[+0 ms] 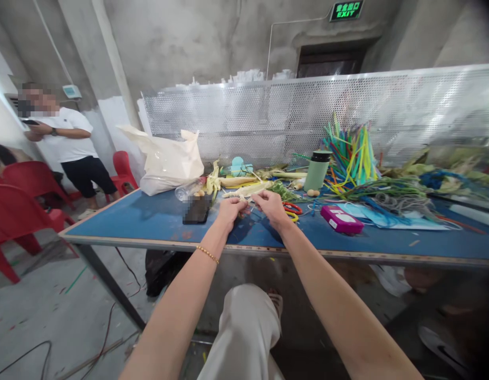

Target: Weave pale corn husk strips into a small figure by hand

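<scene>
My left hand (230, 209) and my right hand (271, 206) are held close together over the blue table (141, 219). The fingers of both hands are pinched on a thin pale strip (248, 199) that runs between them. Just behind the hands lie pale yellow leaf-like strips (244, 186) and green stalks (281, 190). A dark phone (197, 209) lies flat on the table to the left of my left hand. A gold bead bracelet sits on my left wrist.
A cream plastic bag (165, 161), a clear bottle (188, 190), a green flask (317, 169), a bundle of coloured sticks (351, 153), a magenta box (341, 219) and red and yellow rings (292, 210) stand on the table. A perforated metal panel (268, 116) backs it. Red chairs (18, 206) and a person in white stand left.
</scene>
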A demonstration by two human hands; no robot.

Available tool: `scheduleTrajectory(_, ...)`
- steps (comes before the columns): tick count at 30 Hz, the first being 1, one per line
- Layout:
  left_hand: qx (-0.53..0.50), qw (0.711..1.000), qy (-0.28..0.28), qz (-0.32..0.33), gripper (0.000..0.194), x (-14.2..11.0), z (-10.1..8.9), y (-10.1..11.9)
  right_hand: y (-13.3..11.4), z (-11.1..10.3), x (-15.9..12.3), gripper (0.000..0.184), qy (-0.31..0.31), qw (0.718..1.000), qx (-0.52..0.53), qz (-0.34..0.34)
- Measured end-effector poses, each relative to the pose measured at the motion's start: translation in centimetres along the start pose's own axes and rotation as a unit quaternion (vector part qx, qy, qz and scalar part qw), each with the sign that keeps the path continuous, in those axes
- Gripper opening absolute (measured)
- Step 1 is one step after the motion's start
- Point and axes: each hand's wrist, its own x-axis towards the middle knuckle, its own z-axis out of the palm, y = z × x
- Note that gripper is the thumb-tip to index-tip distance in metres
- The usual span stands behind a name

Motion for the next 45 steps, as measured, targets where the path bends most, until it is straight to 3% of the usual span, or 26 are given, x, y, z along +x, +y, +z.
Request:
scheduleTrajectory(3,-0.012,1.0,0.014,-0.007,0.018,0.0,-0.1,0.2,0.4,-0.1,0.3,0.021,0.031,0.997,-0.043,-0.052)
scheduleTrajectory(8,-0.034,0.999,0.027,-0.021,0.019,-0.3,0.0,0.5,0.4,-0.2,0.2,0.009,-0.041,0.982,-0.13,-0.131)
scheduleTrajectory(13,-0.034,0.998,0.037,-0.035,0.017,-0.4,0.2,0.7,0.1,-0.4,-0.4,0.019,-0.04,0.965,-0.215,-0.148)
scheduleTrajectory(17,-0.035,0.998,0.034,-0.034,0.019,-0.3,0.2,0.7,0.0,-0.4,-0.6,0.016,-0.027,0.956,-0.251,-0.15)
scheduleTrajectory(29,0.015,0.998,0.045,-0.034,0.017,-0.4,0.2,0.6,-1.0,-0.4,-0.9,0.022,-0.08,0.978,-0.157,-0.113)
scheduleTrajectory(37,0.033,0.999,-0.001,-0.016,0.016,-0.8,0.2,0.6,-0.6,-0.3,-0.5,0.017,-0.027,0.984,-0.152,-0.086)
scheduleTrajectory(45,0.066,0.998,-0.007,0.004,0.021,-0.8,0.1,0.5,0.3,-0.3,0.0,0.02,-0.037,0.985,-0.138,-0.095)
